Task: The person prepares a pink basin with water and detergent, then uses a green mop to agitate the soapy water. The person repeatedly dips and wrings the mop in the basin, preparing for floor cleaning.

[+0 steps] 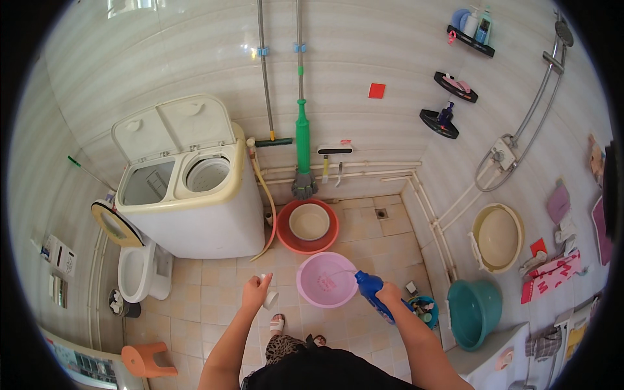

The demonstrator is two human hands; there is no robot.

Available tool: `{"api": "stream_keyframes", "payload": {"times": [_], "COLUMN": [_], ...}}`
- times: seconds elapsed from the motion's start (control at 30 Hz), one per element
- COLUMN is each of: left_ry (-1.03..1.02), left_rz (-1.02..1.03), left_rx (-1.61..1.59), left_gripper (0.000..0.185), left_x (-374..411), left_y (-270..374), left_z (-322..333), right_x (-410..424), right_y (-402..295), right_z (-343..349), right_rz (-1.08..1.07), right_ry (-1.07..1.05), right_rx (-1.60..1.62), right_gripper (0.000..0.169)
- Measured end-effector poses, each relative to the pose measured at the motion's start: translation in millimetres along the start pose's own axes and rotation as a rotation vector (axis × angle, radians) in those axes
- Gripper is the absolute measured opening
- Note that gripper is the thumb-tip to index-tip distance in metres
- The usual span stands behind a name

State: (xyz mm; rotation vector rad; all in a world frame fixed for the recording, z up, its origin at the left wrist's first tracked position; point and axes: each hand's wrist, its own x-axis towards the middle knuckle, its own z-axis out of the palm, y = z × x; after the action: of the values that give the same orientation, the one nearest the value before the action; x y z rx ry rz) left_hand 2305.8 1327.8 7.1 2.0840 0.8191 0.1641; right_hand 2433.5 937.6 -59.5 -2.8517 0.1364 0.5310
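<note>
My right hand grips a blue plastic bottle, tilted with its mouth over the rim of a pink basin. A thin stream of liquid runs from the mouth into the basin, which stands on the tiled floor and has a printed pattern on its bottom. To the left of the basin, my left hand holds a white cup-like cap between thumb and fingers. What the cap contains cannot be seen.
Behind the pink basin, a red basin holds a cream basin under a green-handled mop. At left stand a twin-tub washing machine, a toilet and an orange stool. A teal basin and small bucket are at right.
</note>
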Motion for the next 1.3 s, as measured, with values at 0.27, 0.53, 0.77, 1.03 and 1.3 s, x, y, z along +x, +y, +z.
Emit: {"api": "stream_keyframes", "payload": {"times": [0.27,0.53,0.77,1.03,1.3], "left_ry": [-0.011,-0.019,-0.020,-0.007,0.008], "left_rz": [0.013,0.020,0.015,0.011,0.029], "left_rx": [0.008,0.004,0.001,-0.007,0.008], "left_gripper": [0.052,0.053,0.052,0.051,0.051], "left_x": [-8.1,-12.6,-11.8,-10.9,-10.6], "left_y": [5.9,10.7,1.3,-5.2,-10.3], "left_z": [7.9,9.9,9.0,4.2,-3.5], "right_x": [-10.5,-10.9,-13.3,-11.6,-12.7], "right_y": [2.7,6.4,-1.3,-11.6,-24.2], "right_z": [-11.9,-15.0,-18.5,-19.3,-21.8], "right_rz": [0.003,-0.002,0.008,0.021,0.051], "right_ry": [0.021,0.010,0.002,0.023,0.045], "right_rx": [-0.013,-0.029,-0.035,-0.025,-0.018], "right_gripper": [0.030,0.029,0.029,0.028,0.026]}}
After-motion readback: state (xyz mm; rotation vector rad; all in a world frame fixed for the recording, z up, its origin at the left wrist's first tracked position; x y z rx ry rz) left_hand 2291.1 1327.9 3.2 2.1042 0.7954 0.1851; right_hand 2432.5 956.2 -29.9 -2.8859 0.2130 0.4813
